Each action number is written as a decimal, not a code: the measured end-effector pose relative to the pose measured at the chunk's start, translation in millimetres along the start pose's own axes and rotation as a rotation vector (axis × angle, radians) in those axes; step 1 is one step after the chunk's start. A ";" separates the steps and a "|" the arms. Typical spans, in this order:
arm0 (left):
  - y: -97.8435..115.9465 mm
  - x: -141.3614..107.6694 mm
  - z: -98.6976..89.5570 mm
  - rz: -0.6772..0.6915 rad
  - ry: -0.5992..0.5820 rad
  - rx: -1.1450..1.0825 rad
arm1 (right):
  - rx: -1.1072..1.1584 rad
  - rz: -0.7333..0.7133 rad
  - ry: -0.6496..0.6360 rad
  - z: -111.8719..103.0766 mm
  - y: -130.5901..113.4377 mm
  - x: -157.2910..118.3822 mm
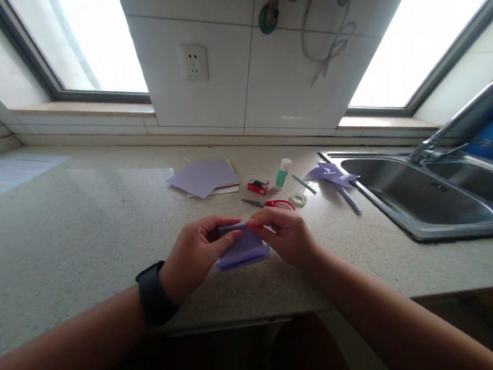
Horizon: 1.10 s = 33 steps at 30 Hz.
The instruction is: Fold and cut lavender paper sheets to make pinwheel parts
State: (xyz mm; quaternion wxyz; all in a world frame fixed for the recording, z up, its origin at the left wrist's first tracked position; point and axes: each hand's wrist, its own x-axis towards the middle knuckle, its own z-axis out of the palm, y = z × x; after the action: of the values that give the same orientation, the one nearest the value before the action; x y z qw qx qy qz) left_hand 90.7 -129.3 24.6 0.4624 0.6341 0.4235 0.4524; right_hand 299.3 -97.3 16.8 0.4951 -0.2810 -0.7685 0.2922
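Head view: the left hand (pixel 196 253) and the right hand (pixel 285 233) both pinch the far edge of a purple paper (pixel 247 243), with thumbs and fingers closed on it. The paper is at the near side of the bench (pixel 104 232), in the middle. Its near edge is folded over. A black watch (pixel 156 293) is on the left wrist.

Just past the right hand are scissors (pixel 279 204) with red handles and a roll of tape (pixel 298 200). Farther off sit a small red box (pixel 258 185), a glue stick (pixel 283 173) standing up, and a thin green stick (pixel 304 184). To the far left of the box is a pile of sheets (pixel 200 177), purple on top. A purple paper shape (pixel 329 173) lies at the left edge of the sink (pixel 410 234).
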 end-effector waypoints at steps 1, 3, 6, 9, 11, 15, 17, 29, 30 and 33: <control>0.1 0.3 0.4 0.008 -0.002 0.002 | 0.005 -0.021 -0.012 -0.1 0.2 0.3; 0.4 0.8 0.6 0.040 0.014 0.038 | 0.011 -0.018 -0.027 0.7 1.3 0.4; 0.5 0.7 -0.4 0.091 0.069 0.096 | 0.046 0.076 0.004 3.6 3.6 -0.3; -0.7 0.2 -0.9 0.118 0.072 0.106 | 0.031 0.121 -0.011 5.1 4.1 -0.7; -1.9 0.0 -0.4 0.099 0.047 0.084 | -0.014 0.094 -0.035 4.6 3.1 -0.4; -2.7 1.1 1.0 0.011 0.003 0.010 | -0.053 -0.004 -0.032 1.8 1.1 1.3; -2.0 2.1 1.1 0.006 -0.001 0.022 | -0.068 -0.022 -0.054 1.1 1.4 1.9; -4.0 3.6 0.3 -0.010 0.044 0.036 | -0.052 0.082 -0.053 3.2 6.4 -0.1; -4.6 4.2 0.2 -0.034 0.032 0.020 | -0.053 0.071 -0.049 2.8 6.6 -0.1; -5.9 5.5 -0.4 -0.046 0.028 0.003 | -0.040 0.048 -0.045 2.3 6.8 0.5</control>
State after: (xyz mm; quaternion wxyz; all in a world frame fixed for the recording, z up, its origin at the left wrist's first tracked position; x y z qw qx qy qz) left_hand 90.9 -122.7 20.0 0.4656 0.6186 0.4451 0.4499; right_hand 297.9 -92.7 11.4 0.4646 -0.3028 -0.7782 0.2947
